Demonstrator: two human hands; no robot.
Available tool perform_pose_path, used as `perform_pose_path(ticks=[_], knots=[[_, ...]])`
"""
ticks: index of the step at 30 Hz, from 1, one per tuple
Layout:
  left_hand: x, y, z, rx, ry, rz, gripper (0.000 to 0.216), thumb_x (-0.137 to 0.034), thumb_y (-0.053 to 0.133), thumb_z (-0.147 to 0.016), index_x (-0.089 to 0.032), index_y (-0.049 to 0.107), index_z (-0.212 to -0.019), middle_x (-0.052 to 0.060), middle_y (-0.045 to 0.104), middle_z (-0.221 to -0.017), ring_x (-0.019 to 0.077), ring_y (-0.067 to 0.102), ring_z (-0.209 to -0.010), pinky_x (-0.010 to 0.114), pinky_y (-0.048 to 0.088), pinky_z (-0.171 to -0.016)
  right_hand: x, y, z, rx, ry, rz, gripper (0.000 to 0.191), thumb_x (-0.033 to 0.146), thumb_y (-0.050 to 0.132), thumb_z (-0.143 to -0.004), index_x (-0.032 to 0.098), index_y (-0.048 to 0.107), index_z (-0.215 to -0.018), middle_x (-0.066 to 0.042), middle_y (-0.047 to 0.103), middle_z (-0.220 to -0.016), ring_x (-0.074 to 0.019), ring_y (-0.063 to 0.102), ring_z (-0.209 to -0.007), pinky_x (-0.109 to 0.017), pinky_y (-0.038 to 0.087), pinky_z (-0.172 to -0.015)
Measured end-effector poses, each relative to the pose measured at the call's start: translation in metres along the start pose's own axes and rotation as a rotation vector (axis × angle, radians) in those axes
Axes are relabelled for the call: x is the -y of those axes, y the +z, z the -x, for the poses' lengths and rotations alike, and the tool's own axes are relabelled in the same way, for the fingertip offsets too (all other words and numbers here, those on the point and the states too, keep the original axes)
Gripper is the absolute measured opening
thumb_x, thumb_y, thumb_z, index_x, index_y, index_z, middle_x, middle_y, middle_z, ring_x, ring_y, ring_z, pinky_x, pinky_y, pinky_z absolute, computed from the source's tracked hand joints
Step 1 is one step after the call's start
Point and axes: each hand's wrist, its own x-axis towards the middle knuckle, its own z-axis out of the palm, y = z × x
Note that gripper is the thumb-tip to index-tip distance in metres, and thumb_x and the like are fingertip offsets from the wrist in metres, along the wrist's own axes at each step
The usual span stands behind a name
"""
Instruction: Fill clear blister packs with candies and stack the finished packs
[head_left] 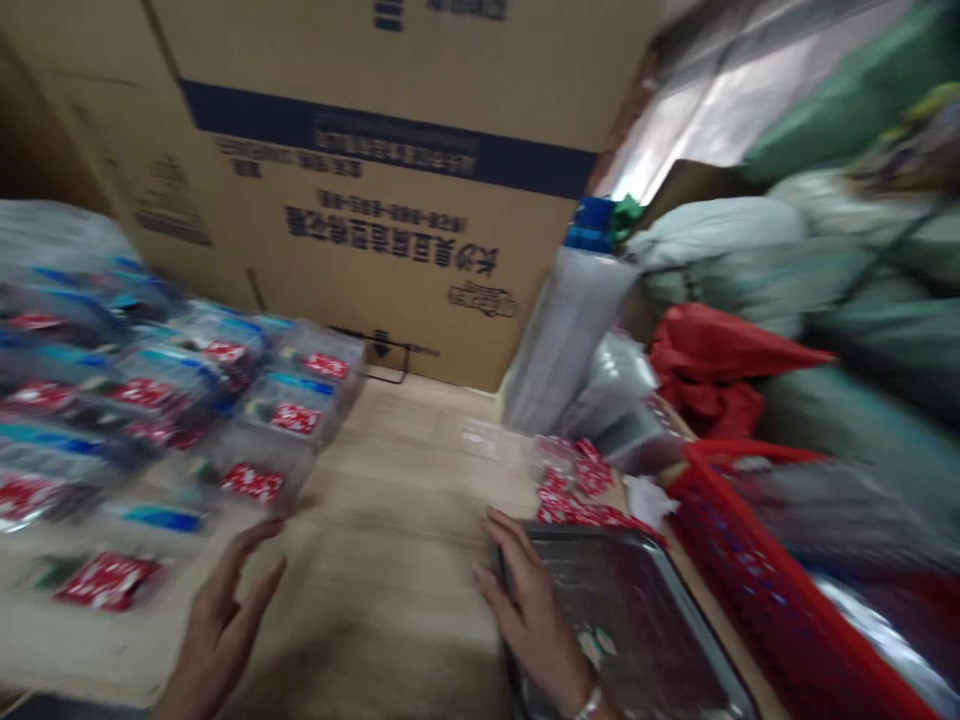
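Note:
My left hand (225,610) hovers above the wooden table (397,540) with fingers stretched out and apart, holding nothing, close to clear packets with red and blue labels (255,440). My right hand (529,600) lies on the left rim of a metal tray (645,620), fingers extended flat over its edge. A few small bits lie inside the tray. The picture is smeared by motion.
Stacks of labelled packets (97,400) cover the table's left side. A large cardboard box (375,190) stands behind. A grey bottle with a blue cap (570,320), red-printed packets (577,490), a red basket (757,590) and green sacks (847,300) fill the right.

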Motion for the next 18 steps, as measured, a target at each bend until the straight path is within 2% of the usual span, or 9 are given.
perform_pose_path(ticks=[1, 2, 4, 6, 8, 10, 13, 15, 18], knots=[[-0.02, 0.034, 0.005, 0.149, -0.111, 0.196, 0.051, -0.062, 0.048, -0.075, -0.023, 0.06, -0.106, 0.007, 0.063, -0.115, 0.0322, 0.053, -0.111, 0.05, 0.045, -0.091, 0.008, 0.001, -0.002, -0.039, -0.021, 0.009, 0.042, 0.032, 0.043, -0.091, 0.018, 0.044, -0.13, -0.012, 0.044, -0.137, -0.0214, 0.04, -0.127, -0.039, 0.038, -0.104], [-0.041, 0.067, 0.011, 0.313, -0.216, 0.406, 0.058, -0.066, 0.034, -0.081, -0.023, 0.061, -0.107, 0.008, 0.065, -0.112, 0.0305, 0.056, -0.108, 0.051, 0.046, -0.089, 0.014, 0.004, -0.004, -0.048, -0.069, 0.019, 0.047, 0.034, 0.042, -0.091, 0.017, 0.039, -0.134, -0.012, 0.039, -0.141, -0.0224, 0.035, -0.13, -0.041, 0.035, -0.105], [-0.082, 0.123, 0.022, 0.682, -0.296, 0.685, 0.071, -0.07, 0.018, -0.082, -0.021, 0.063, -0.107, 0.011, 0.067, -0.107, 0.0293, 0.058, -0.109, 0.052, 0.046, -0.089, 0.022, 0.009, -0.008, 0.018, -0.197, 0.065, 0.057, 0.04, 0.046, -0.089, 0.019, 0.031, -0.14, -0.011, 0.031, -0.146, -0.0258, 0.027, -0.135, -0.048, 0.029, -0.108], [-0.113, 0.154, 0.028, 0.809, -0.278, 0.761, 0.08, -0.07, 0.006, -0.082, -0.022, 0.063, -0.109, 0.011, 0.067, -0.105, 0.0271, 0.057, -0.11, 0.051, 0.045, -0.092, 0.016, 0.008, -0.008, 0.076, -0.212, 0.15, 0.064, 0.041, 0.05, -0.086, 0.022, 0.026, -0.142, -0.01, 0.029, -0.148, -0.0286, 0.023, -0.136, -0.055, 0.024, -0.107], [-0.129, 0.164, 0.029, 0.858, -0.209, 0.764, 0.077, -0.067, 0.006, -0.085, -0.022, 0.059, -0.117, 0.011, 0.066, -0.11, 0.0264, 0.056, -0.113, 0.05, 0.044, -0.095, -0.004, -0.006, 0.0, 0.027, -0.081, 0.255, 0.062, 0.036, 0.051, -0.086, 0.023, 0.027, -0.142, -0.01, 0.031, -0.147, -0.0298, 0.024, -0.135, -0.059, 0.024, -0.105], [-0.129, 0.164, 0.027, 0.871, -0.022, 0.659, 0.06, -0.06, 0.022, -0.089, -0.023, 0.052, -0.125, 0.01, 0.061, -0.122, 0.0261, 0.052, -0.118, 0.049, 0.04, -0.1, -0.034, -0.029, 0.016, -0.108, 0.081, 0.346, 0.048, 0.027, 0.049, -0.087, 0.022, 0.041, -0.135, -0.01, 0.038, -0.142, -0.0296, 0.028, -0.133, -0.058, 0.028, -0.103], [-0.112, 0.175, 0.03, 0.851, 0.505, 0.255, 0.046, -0.043, 0.049, -0.085, -0.027, 0.049, -0.129, 0.008, 0.049, -0.136, 0.0277, 0.041, -0.128, 0.05, 0.031, -0.107, -0.078, -0.066, 0.056, -0.292, 0.237, 0.402, 0.027, 0.02, 0.043, -0.088, 0.018, 0.061, -0.109, -0.013, 0.053, -0.127, -0.0269, 0.044, -0.121, -0.049, 0.038, -0.098], [-0.099, 0.19, 0.037, 0.884, 0.795, -0.037, 0.048, -0.036, 0.056, -0.081, -0.025, 0.05, -0.128, 0.011, 0.047, -0.138, 0.032, 0.037, -0.129, 0.056, 0.029, -0.106, -0.099, -0.085, 0.086, -0.351, 0.324, 0.387, 0.024, 0.021, 0.041, -0.088, 0.018, 0.064, -0.097, -0.012, 0.061, -0.112, -0.0245, 0.053, -0.108, -0.044, 0.043, -0.091], [-0.085, 0.209, 0.045, 0.916, 0.935, -0.281, 0.05, -0.031, 0.056, -0.081, -0.02, 0.048, -0.129, 0.015, 0.044, -0.138, 0.0349, 0.036, -0.129, 0.061, 0.03, -0.103, -0.114, -0.098, 0.119, -0.354, 0.428, 0.354, 0.024, 0.023, 0.041, -0.088, 0.018, 0.064, -0.092, -0.01, 0.066, -0.095, -0.0228, 0.058, -0.092, -0.04, 0.046, -0.084]])
